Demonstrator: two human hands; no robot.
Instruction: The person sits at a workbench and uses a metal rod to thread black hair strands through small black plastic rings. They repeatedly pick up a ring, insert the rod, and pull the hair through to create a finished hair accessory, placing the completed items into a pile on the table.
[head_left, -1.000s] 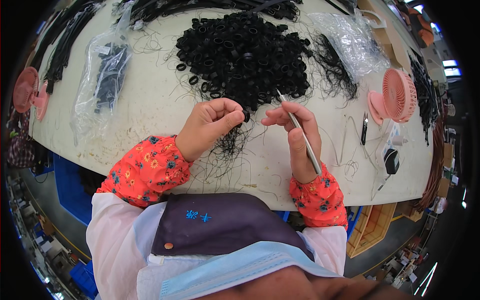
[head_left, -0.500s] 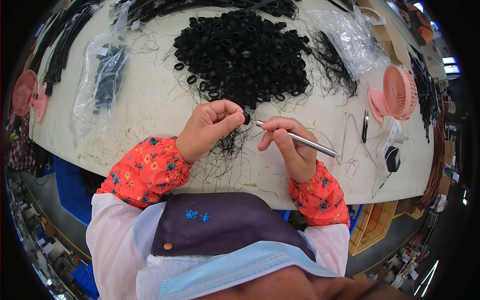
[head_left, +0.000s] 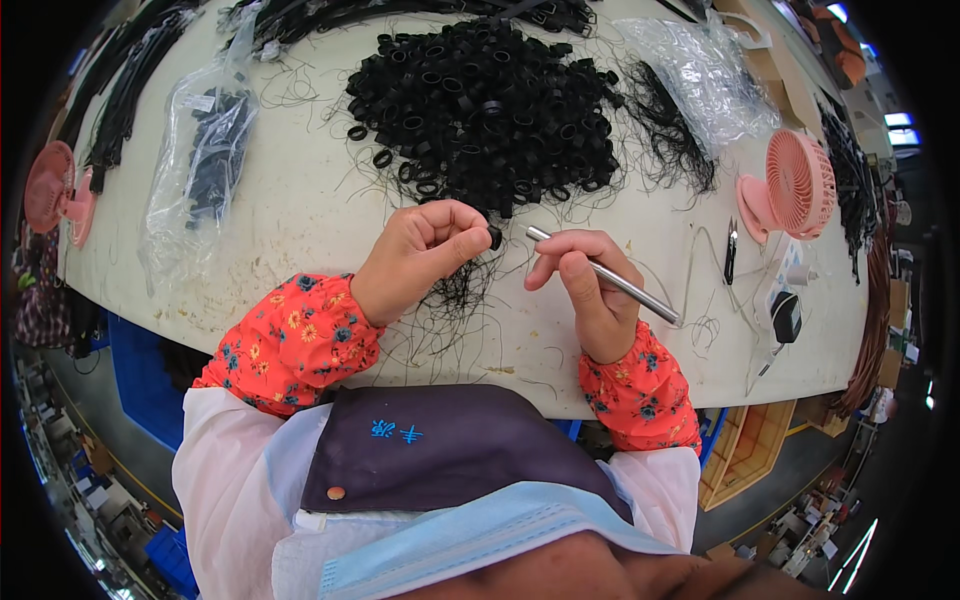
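Between the thumb and fingers of my left hand (head_left: 420, 252) is pinched a small black strap loop (head_left: 495, 237). My right hand (head_left: 595, 300) grips a slim silver pen-shaped tool (head_left: 652, 303) like a pencil. Its narrow tip points up and left at the loop, with a small gap between them. Beyond both hands rises a big heap of black strap loops (head_left: 490, 120). Below the left fingers, loose black threads (head_left: 455, 295) lie tangled on the white table (head_left: 300, 210).
A clear plastic bag (head_left: 160, 215) with black pieces lies left; another clear bag (head_left: 705, 90) is far right. Pink fans (head_left: 798, 185) stand at both sides. Black-handled snips (head_left: 731, 252) lie right, near a cable. Black straps (head_left: 125, 100) line the far left edge.
My right hand has drawn the pen-shaped tool back to the right, and its tip has come away from the loop. My left hand has stayed in place.
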